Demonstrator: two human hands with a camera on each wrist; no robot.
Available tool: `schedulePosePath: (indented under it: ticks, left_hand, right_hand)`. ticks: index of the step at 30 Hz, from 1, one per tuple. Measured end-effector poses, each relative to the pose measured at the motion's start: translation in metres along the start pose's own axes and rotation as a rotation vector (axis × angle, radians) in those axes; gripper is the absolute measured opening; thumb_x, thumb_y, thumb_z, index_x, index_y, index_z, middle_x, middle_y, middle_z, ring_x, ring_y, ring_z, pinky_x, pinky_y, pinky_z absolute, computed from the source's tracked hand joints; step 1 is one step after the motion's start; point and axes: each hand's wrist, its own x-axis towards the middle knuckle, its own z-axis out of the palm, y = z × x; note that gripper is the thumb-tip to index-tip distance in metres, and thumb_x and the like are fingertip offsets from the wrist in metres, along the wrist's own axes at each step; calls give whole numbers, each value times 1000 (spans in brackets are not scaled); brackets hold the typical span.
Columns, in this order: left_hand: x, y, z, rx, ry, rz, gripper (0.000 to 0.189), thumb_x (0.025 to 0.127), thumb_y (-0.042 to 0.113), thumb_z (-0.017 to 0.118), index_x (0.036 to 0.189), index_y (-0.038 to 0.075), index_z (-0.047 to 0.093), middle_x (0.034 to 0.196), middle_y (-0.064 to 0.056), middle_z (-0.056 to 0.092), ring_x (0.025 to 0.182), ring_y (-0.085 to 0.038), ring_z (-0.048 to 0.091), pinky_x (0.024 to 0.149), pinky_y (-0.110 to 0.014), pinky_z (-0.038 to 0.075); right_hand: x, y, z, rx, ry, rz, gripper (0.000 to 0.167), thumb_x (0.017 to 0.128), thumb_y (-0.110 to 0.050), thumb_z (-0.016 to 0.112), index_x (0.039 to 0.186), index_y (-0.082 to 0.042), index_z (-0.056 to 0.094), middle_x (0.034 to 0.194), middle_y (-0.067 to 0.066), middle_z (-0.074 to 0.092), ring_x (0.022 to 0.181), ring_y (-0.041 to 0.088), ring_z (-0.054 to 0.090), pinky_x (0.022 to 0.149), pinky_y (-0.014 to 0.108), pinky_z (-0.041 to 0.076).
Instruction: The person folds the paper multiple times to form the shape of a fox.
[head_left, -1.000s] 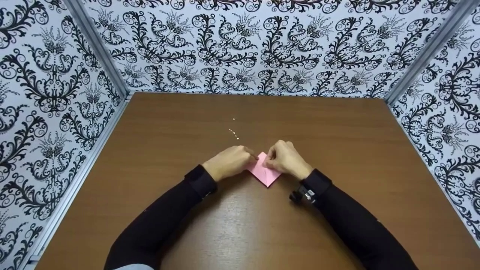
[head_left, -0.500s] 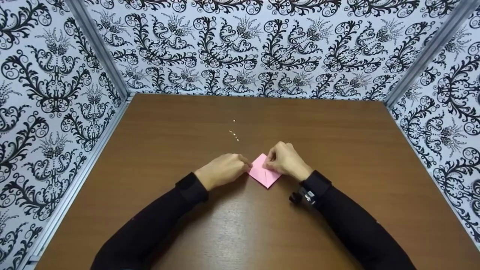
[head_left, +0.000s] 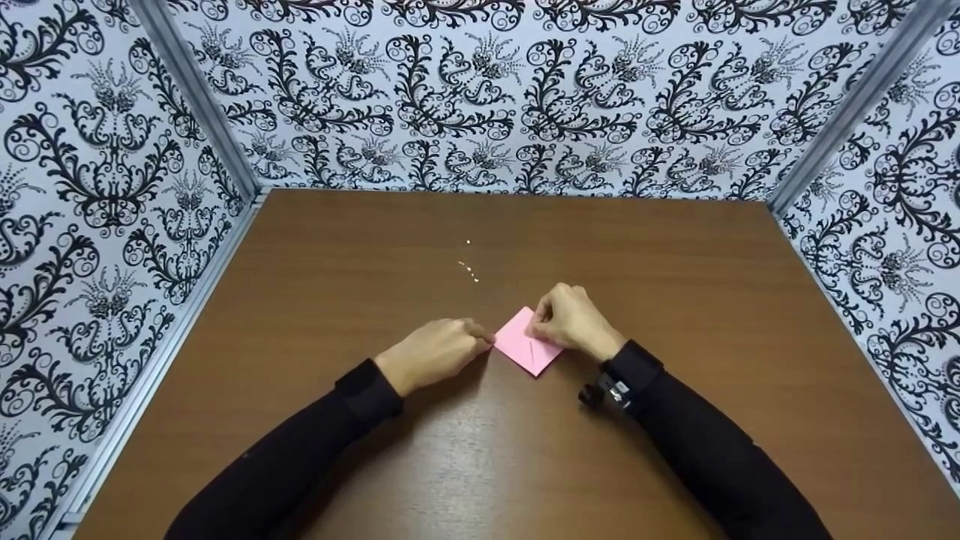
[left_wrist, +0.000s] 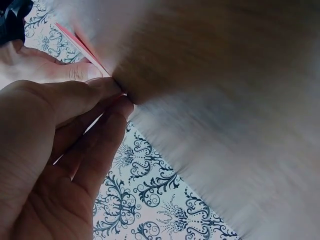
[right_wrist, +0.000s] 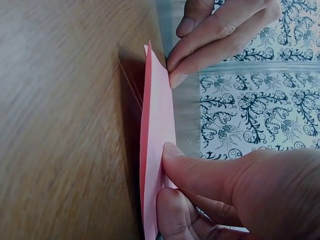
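A square of folded pink paper (head_left: 517,341) lies flat on the brown table, one corner toward me. Layered edges show along its side in the right wrist view. My left hand (head_left: 439,351) is at the paper's left corner, where thumb and index fingertip pinch the edge (left_wrist: 95,57). Over the right part of the paper is my right hand (head_left: 574,319). Its thumb (right_wrist: 200,167) and curled index finger (right_wrist: 172,207) meet on the upper layer and pinch it. The paper beneath that hand is partly hidden.
Small bright specks (head_left: 471,271) show on the table (head_left: 360,247) beyond the paper. Black-and-white patterned panels (head_left: 480,97) with metal frame posts (head_left: 199,97) enclose the table at the back and sides. A small black device (head_left: 600,391) sits at my right wrist.
My left hand has slid left and toward me, from over the paper's upper left part to its left corner, uncovering more pink surface. The right hand and the paper have barely moved.
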Motion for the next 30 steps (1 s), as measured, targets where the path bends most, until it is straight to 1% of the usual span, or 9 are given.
schedulePosePath:
  ticks: [2,6,9,12,16,23,30]
  left_hand:
    - [1,0,0,-2,-4,-2,21,114,2,72,121,4,91,131,-9,90,118,-27,87,96,-39,74]
    - [3,1,1,27,3,9,21,108,-4,76,119,6,92,128,-8,91,114,-25,88,95,-37,74]
    - [3,2,1,31,-4,13,23,104,-6,79,118,6,92,128,-8,91,114,-24,88,95,-37,74]
    - [3,3,0,8,-15,0,22,106,-6,79,121,3,92,130,-10,91,117,-25,89,96,-36,74]
    - [4,3,-2,-31,-19,-29,21,110,-5,75,122,2,91,131,-12,90,119,-28,89,96,-37,74]
    - [3,3,0,-62,-10,-42,22,116,3,70,126,1,90,132,-14,90,118,-29,89,95,-39,75]
    - [1,2,4,-113,19,-67,22,116,4,70,125,1,90,131,-14,90,116,-30,89,94,-41,75]
  right_hand:
    - [0,1,0,1,1,4,10,93,-13,98,84,-11,92,84,3,87,72,12,62,64,23,46]
    - [0,1,0,3,2,9,12,93,-15,99,85,-10,92,85,3,86,73,12,61,63,23,45]
    - [0,2,0,9,-11,12,13,95,-17,99,86,-10,92,84,2,86,72,11,61,62,23,44]
    - [-1,3,0,24,-19,-6,12,96,-16,99,87,-11,92,83,2,85,70,10,60,60,22,44]
    - [-1,4,-2,50,-16,-33,11,95,-15,99,88,-11,92,82,2,85,68,10,61,59,23,45]
    - [0,5,-5,53,-41,-8,12,96,-17,100,90,-10,92,85,2,85,70,10,63,60,23,47]
    - [-1,5,-3,62,-43,1,12,97,-18,99,89,-12,92,85,1,85,69,10,63,60,22,48]
